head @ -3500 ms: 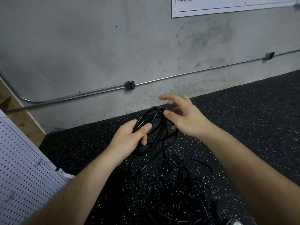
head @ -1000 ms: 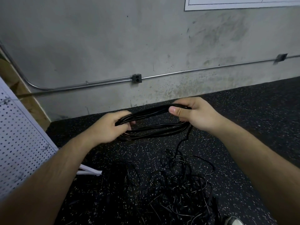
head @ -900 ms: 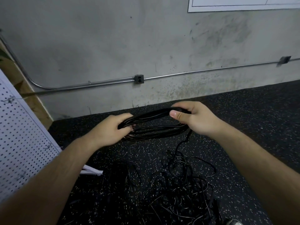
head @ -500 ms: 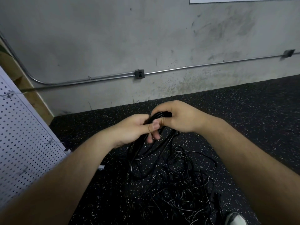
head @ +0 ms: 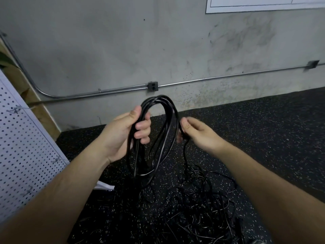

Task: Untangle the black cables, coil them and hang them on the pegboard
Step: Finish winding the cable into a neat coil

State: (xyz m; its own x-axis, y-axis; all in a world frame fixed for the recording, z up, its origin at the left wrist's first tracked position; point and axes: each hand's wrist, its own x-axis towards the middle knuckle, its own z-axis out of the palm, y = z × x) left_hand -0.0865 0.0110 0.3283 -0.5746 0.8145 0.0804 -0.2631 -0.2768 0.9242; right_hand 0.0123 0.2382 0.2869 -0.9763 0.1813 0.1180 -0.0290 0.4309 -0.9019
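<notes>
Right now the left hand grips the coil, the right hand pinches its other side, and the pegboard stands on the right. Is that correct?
Not quite. The head view shows the pegboard standing on the left, not the right. The rest holds: the left hand grips the coil and the right hand pinches its other side.

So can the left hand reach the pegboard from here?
Probably yes: the left hand grips the coil, and the pegboard stands beside that arm with nothing between. A strand pinched by the right hand runs into the floor tangle and may tug.
</notes>
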